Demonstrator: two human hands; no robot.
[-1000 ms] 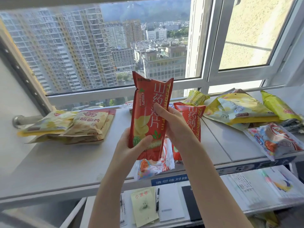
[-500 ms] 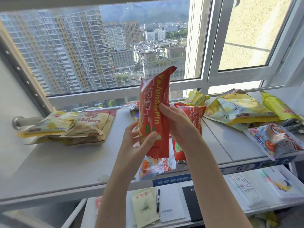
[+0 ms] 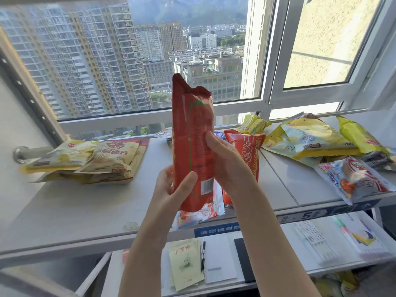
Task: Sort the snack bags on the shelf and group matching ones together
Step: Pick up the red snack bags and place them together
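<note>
Head view: left hand and right hand both grip the upright red bag; lowering it carelessly could knock its match just behind.

Bare forearms rise from 7 and 5 o'clock. The left grip curls thumb and fingers round the lower part of an upright red snack bag; the right grip clasps its 3 o'clock edge.
</note>
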